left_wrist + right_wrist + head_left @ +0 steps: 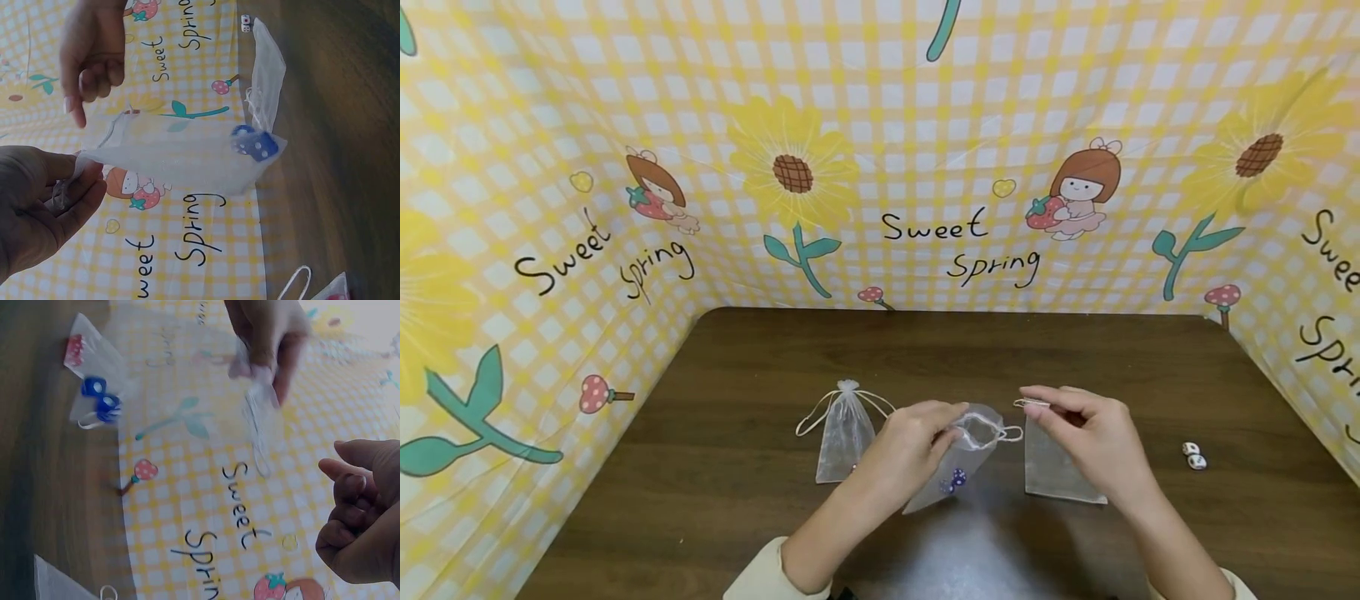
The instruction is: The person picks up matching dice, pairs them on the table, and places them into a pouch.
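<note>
My left hand pinches a sheer white drawstring bag by its mouth. The bag hangs above the table with its top gaping, its cord loops showing at the rim. Blue dice with white dots lie at its bottom, visible through the mesh. To the right of that opening is my right hand, its index finger and thumb extended, the other fingers curled, and nothing between them. In the head view it overlaps the top of a second sheer bag, which lies flat on the table.
On the left, a third sheer bag lies with its neck drawn together; red dice show inside it. Two white dice rest on the dark wooden table at the right. Checked fabric encloses the back and sides.
</note>
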The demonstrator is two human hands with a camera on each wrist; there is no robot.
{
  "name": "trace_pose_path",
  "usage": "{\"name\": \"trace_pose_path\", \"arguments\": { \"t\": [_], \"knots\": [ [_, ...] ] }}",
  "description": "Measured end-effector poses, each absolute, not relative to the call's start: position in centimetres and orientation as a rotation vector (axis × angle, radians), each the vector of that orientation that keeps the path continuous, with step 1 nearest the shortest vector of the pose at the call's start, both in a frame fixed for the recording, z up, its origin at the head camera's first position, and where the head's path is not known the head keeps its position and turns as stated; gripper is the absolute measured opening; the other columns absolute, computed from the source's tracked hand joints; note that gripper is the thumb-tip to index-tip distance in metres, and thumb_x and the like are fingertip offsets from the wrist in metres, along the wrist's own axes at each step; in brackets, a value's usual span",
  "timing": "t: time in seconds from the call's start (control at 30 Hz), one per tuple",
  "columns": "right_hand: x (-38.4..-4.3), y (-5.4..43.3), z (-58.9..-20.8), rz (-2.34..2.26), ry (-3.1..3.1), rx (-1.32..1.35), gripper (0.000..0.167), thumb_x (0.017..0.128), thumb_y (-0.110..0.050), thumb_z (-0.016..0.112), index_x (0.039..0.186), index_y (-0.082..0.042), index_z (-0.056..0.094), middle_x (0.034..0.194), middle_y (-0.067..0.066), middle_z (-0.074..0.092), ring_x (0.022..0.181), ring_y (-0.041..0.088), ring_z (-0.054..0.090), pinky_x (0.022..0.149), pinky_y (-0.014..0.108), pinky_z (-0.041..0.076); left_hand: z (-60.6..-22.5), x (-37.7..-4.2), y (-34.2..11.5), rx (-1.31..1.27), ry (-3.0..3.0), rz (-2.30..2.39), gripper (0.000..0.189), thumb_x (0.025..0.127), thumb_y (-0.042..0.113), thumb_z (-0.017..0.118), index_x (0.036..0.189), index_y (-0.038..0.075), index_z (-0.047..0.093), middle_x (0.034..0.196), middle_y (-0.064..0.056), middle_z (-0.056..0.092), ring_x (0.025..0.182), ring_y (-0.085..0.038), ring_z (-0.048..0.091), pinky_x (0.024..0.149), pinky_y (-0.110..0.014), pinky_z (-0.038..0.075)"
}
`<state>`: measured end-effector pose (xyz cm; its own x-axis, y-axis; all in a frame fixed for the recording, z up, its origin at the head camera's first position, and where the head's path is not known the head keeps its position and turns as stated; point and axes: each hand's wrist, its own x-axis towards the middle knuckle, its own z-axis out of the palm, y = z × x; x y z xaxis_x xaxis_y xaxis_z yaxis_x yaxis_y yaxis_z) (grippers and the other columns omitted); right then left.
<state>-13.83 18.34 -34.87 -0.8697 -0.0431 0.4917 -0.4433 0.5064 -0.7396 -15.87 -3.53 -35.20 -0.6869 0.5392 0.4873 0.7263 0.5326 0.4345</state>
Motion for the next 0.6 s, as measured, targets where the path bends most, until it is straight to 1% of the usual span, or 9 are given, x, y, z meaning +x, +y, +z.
{"name": "trace_pose_path", "arguments": {
  "t": [0.1,0.17,0.27,0.3,0.4,0.5,0.53,0.6],
  "knots": [
    [-13.9,19.2,-35.1,1.405,-2.401,0.311,0.017,0.087,-0.012,0.065,0.102,-0.007,0.071,0.086,0.003,0.067,0.065,0.006,0.052,0.051,0.02,0.043,-35.1,-15.8,-3.7,-1.055,-2.463,-0.935,0.029,0.085,0.007,0.065,0.113,0.001,0.065,0.103,-0.009,0.067,0.093,-0.018,0.064,0.081,-0.02,0.049],
    [-14.0,19.5,-35.5,1.45,-2.442,0.296,0.02,0.089,-0.015,0.063,0.104,-0.006,0.07,0.096,0.007,0.068,0.077,0.003,0.057,0.06,0.019,0.047,-35.1,-15.8,-3.8,-1.059,-2.454,-0.953,0.029,0.085,0.006,0.065,0.114,0.001,0.065,0.103,-0.009,0.067,0.093,-0.018,0.063,0.081,-0.02,0.049],
    [-14.3,19.6,-36.4,1.534,-2.487,0.322,0.021,0.091,-0.016,0.06,0.105,-0.004,0.069,0.104,0.009,0.067,0.09,0.003,0.058,0.068,0.021,0.05,-35.0,-15.8,-3.8,-1.063,-2.449,-0.971,0.029,0.085,0.006,0.065,0.114,0.002,0.064,0.103,-0.009,0.067,0.093,-0.018,0.063,0.081,-0.02,0.049],
    [-14.3,19.6,-36.6,1.561,-2.504,0.337,0.02,0.092,-0.016,0.059,0.102,-0.003,0.07,0.105,0.009,0.067,0.093,0.003,0.058,0.071,0.022,0.05,-35.0,-15.8,-3.8,-1.062,-2.448,-0.974,0.029,0.086,0.006,0.065,0.114,0.002,0.064,0.103,-0.009,0.066,0.094,-0.017,0.063,0.081,-0.021,0.049],
    [-14.4,19.3,-37.3,1.665,-2.542,0.363,0.022,0.092,-0.016,0.058,0.102,-0.001,0.069,0.097,0.009,0.068,0.093,0.006,0.059,0.076,0.025,0.048,-35.0,-15.7,-3.8,-1.057,-2.446,-0.976,0.029,0.086,0.007,0.065,0.114,0.003,0.065,0.104,-0.008,0.066,0.094,-0.017,0.063,0.08,-0.021,0.049],
    [-14.4,19.0,-37.6,1.761,-2.57,0.351,0.023,0.091,-0.016,0.059,0.102,0.002,0.068,0.082,0.007,0.068,0.092,0.009,0.059,0.081,0.024,0.045,-35.0,-15.7,-3.7,-1.061,-2.439,-0.981,0.03,0.085,0.006,0.065,0.115,0.002,0.064,0.103,-0.009,0.066,0.092,-0.017,0.063,0.078,-0.019,0.05],
    [-14.4,18.9,-37.6,1.797,-2.569,0.342,0.024,0.09,-0.015,0.06,0.105,0.003,0.067,0.078,0.006,0.068,0.09,0.01,0.06,0.081,0.025,0.045,-35.0,-15.6,-3.7,-1.063,-2.436,-0.983,0.03,0.085,0.006,0.065,0.115,0.002,0.064,0.104,-0.009,0.066,0.091,-0.017,0.063,0.078,-0.018,0.049],
    [-14.4,18.9,-37.6,1.844,-2.563,0.317,0.024,0.088,-0.013,0.062,0.103,0.005,0.067,0.076,0.005,0.068,0.09,0.01,0.059,0.081,0.024,0.045,-35.0,-15.6,-3.7,-1.073,-2.428,-0.98,0.03,0.085,0.006,0.065,0.115,0.002,0.064,0.104,-0.009,0.066,0.091,-0.017,0.063,0.077,-0.018,0.049]
  ]
}}
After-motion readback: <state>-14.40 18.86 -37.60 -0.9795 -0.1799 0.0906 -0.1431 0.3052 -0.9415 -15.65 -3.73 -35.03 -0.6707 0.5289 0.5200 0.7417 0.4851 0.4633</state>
